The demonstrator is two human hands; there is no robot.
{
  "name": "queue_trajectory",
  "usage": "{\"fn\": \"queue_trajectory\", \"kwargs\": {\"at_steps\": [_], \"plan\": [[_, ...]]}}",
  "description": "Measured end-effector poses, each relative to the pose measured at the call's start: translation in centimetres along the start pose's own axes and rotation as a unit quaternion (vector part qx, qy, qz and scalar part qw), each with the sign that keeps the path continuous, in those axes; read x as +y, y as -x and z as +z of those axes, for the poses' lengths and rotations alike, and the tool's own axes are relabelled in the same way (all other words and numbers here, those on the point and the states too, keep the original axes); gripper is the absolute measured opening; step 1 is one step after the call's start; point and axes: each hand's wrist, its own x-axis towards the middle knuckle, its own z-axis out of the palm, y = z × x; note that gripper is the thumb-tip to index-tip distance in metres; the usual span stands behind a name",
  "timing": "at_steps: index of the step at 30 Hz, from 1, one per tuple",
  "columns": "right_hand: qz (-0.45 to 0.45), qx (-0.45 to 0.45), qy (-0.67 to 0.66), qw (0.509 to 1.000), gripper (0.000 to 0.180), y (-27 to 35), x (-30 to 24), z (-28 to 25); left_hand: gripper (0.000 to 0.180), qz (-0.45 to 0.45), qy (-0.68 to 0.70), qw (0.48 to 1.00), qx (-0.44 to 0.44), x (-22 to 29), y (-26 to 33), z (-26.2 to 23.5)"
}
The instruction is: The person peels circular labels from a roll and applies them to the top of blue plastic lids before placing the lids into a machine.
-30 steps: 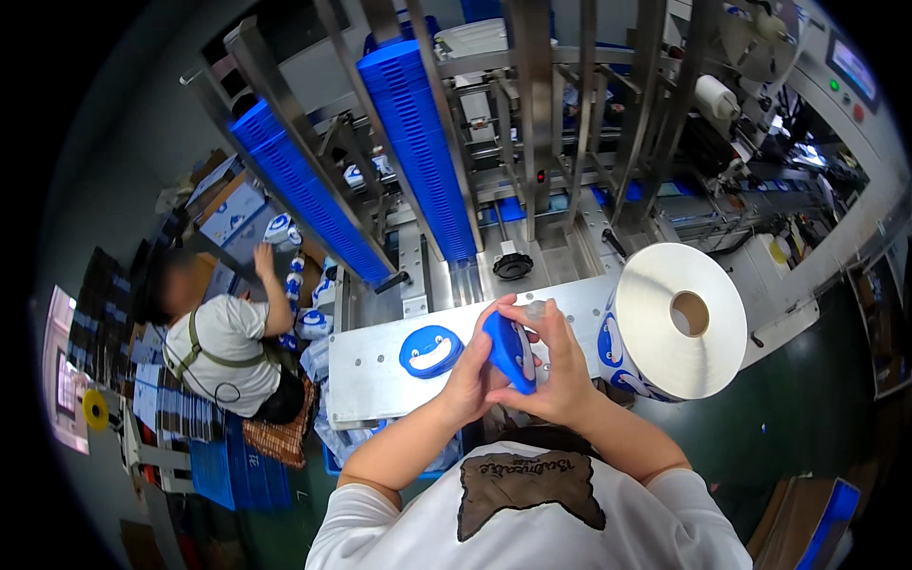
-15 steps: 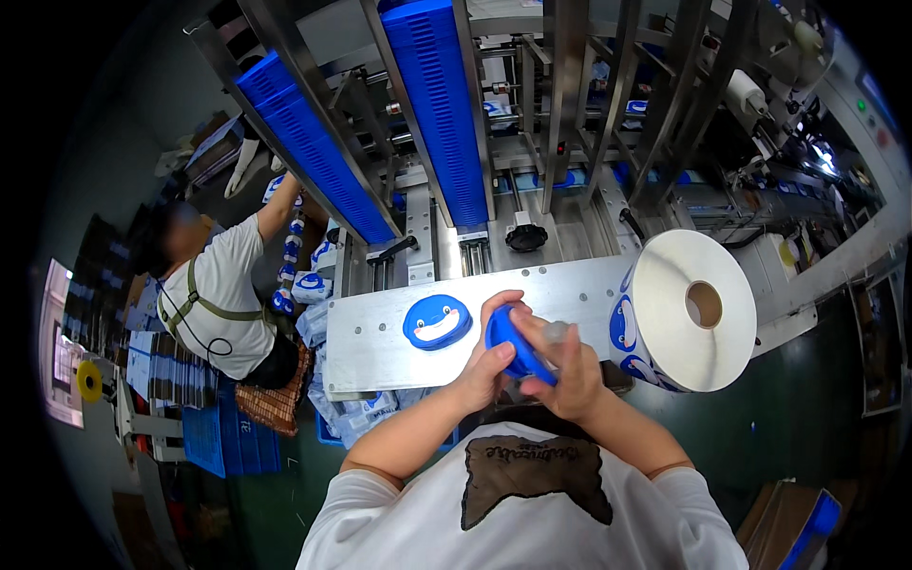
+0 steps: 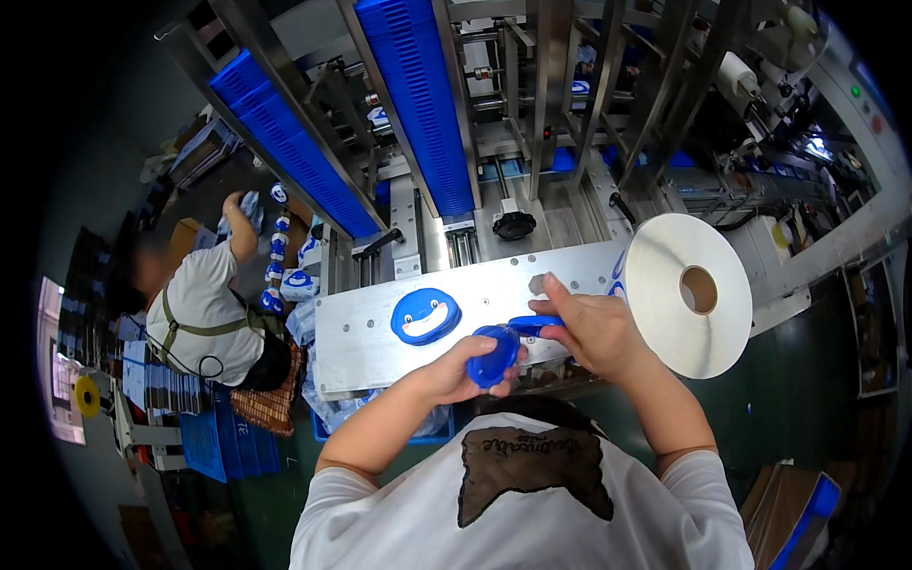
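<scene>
Left hand closed around a blue oval lid, fingers wrapped under it and thumb on top, held just above the near edge of the metal plate. Right hand pinching a second blue piece between thumb and fingers, flat and level, its left end touching or just meeting the lid in the left hand; exact join between the two pieces not clear. Index finger of the right hand raised and pointing toward the machine. On the plate, left of both hands and well apart from them, another blue oval lid with a white cartoon face, lying flat. To the right, just beside the right wrist, a large white roll of tape or film standing on edge with a cardboard core. Above the plate, two slanted blue conveyors running up into the metal frame, with a black knob between them. At the far left, another person in a white shirt, arm raised toward a stack of blue-and-white items.
</scene>
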Motion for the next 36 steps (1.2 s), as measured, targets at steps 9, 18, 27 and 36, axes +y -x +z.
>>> {"fn": "queue_trajectory", "kwargs": {"at_steps": [9,18,27,36], "plan": [[0.207,0.275,0.157,0.926,0.054,1.7,2.9,-2.7,0.078,0.068,-0.049,0.991,0.108,0.9,5.9,0.1],[0.27,0.391,0.134,0.87,0.048,3.2,5.2,-10.9,0.086,0.654,-0.322,0.588,0.351,8.4,22.6,-2.0],[0.373,0.105,-0.114,0.915,0.057,1.5,4.2,8.2,0.076,0.257,-0.561,0.773,0.149,1.2,4.3,0.7],[0.399,0.134,-0.237,0.875,0.052,5.1,5.8,10.1,0.082,0.113,-0.881,0.449,0.094,-1.6,-2.8,0.4]]}}
